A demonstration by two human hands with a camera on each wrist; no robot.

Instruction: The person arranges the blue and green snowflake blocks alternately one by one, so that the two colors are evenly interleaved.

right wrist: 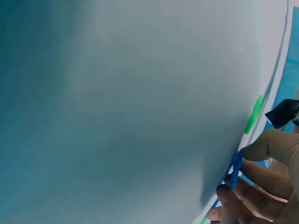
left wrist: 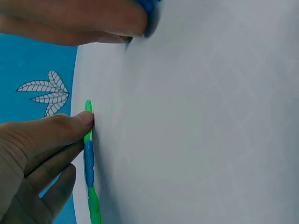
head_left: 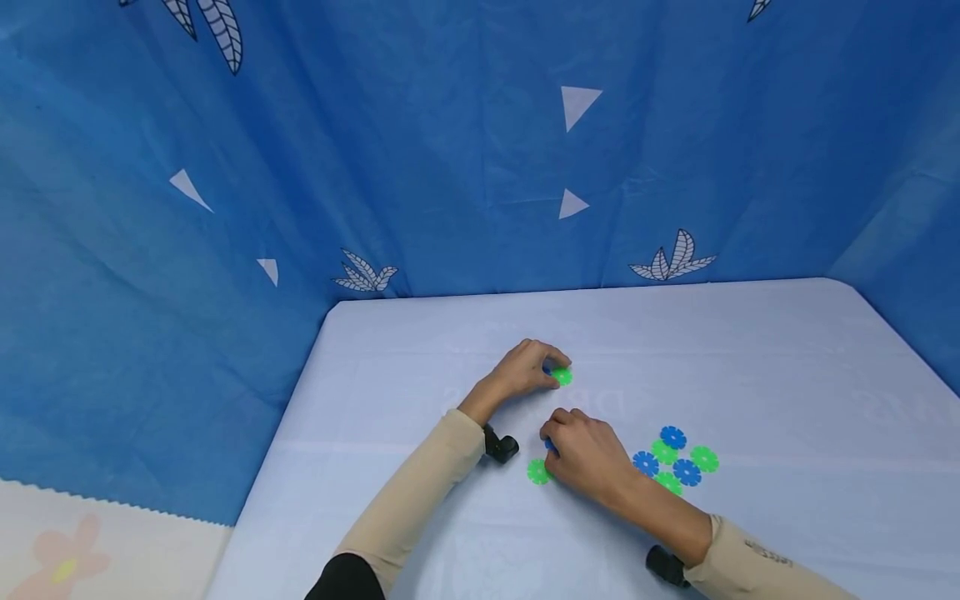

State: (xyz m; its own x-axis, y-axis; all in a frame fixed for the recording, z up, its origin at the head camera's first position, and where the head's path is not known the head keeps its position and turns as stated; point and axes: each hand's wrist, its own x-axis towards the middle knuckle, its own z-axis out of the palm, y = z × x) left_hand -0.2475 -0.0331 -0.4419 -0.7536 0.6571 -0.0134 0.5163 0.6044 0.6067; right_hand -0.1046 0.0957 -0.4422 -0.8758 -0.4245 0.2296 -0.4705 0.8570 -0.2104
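Note:
My left hand [head_left: 521, 368] pinches a flat, notched green disc [head_left: 562, 377] between thumb and fingers, close over the white table. In the left wrist view a blue disc [left wrist: 89, 163] and another green disc [left wrist: 95, 205] continue in a row below the pinched one, seen edge-on. Nearer the body, my right hand [head_left: 588, 454] holds a blue notched disc [right wrist: 236, 169] at its fingertips, mostly hidden by the fingers in the head view. Beside the right thumb lies a loose green disc [head_left: 537, 472].
Several blue and green discs lie in a loose cluster, including a blue disc [head_left: 673, 437] and a green disc [head_left: 704, 458], right of the right hand. The white table [head_left: 787, 358] ends at a blue patterned curtain [head_left: 480, 167]. Black wrist cameras [head_left: 501, 447] sit under both wrists.

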